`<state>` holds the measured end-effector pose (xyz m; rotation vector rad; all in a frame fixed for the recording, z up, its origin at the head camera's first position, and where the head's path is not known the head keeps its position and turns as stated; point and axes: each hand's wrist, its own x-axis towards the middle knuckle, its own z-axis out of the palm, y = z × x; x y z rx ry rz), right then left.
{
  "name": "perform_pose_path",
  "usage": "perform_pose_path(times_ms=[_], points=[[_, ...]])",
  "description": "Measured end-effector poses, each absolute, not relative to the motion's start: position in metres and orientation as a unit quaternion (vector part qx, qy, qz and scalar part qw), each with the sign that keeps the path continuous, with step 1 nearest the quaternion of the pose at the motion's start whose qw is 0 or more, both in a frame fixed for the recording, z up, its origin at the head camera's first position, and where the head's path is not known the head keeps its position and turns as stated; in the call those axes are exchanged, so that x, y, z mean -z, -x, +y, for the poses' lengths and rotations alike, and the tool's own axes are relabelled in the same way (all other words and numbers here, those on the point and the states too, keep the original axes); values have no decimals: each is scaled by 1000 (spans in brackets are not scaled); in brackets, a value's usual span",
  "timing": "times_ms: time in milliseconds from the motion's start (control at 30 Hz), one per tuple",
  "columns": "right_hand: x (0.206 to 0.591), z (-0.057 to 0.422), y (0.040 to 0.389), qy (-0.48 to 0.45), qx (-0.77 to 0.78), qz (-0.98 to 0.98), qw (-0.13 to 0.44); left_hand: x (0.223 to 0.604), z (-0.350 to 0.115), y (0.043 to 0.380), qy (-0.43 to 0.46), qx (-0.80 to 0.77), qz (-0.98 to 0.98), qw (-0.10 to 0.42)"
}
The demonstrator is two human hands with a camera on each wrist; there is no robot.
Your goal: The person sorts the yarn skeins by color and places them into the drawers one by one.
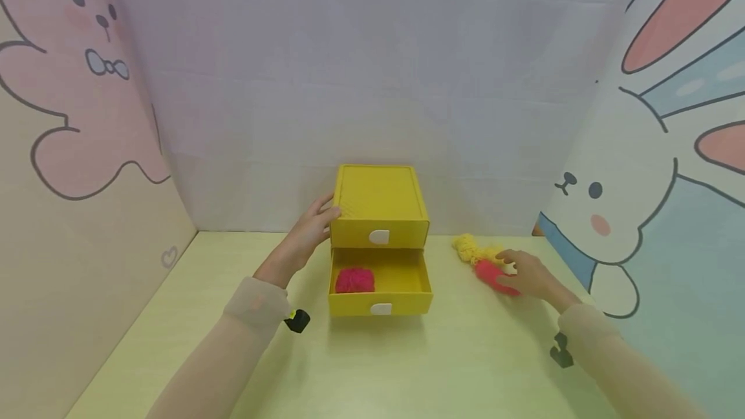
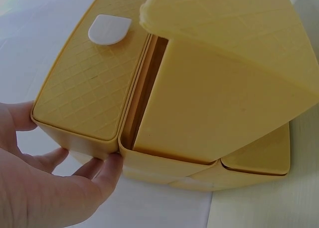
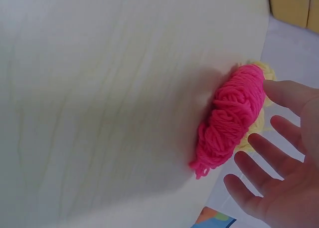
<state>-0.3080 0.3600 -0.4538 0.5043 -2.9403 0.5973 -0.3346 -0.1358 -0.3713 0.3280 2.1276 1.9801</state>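
Observation:
A yellow two-drawer box [image 1: 381, 193] stands at the back of the table, its upper drawer in and its lower drawer [image 1: 381, 304] pulled out. A pink yarn bundle [image 1: 355, 280] lies in the lower drawer's left part. My left hand [image 1: 305, 235] rests against the box's left side, thumb at the top edge and fingers along the side wall [image 2: 72, 143]. My right hand [image 1: 529, 277] is spread beside another pink yarn skein [image 3: 232, 115] on the table, its thumb at one end. Yellow yarn [image 1: 468, 247] lies partly hidden behind that skein.
The pale table [image 1: 372, 367] runs up to a white back wall [image 1: 372, 70]. Side panels carry a pink cartoon animal [image 1: 87, 121] on the left and a white rabbit [image 1: 611, 180] on the right. White tabs [image 1: 379, 236] mark the drawer fronts.

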Motion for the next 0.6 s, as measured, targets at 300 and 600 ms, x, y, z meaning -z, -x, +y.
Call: perform_pose_path(times_ms=[300,600], points=[[469,354,311,-125,-200,-971,28,373,-136,336,-118,-681,715,105],[476,348,310,-92,-212,-973,7,374,-136,337,-111,-680,717,106]])
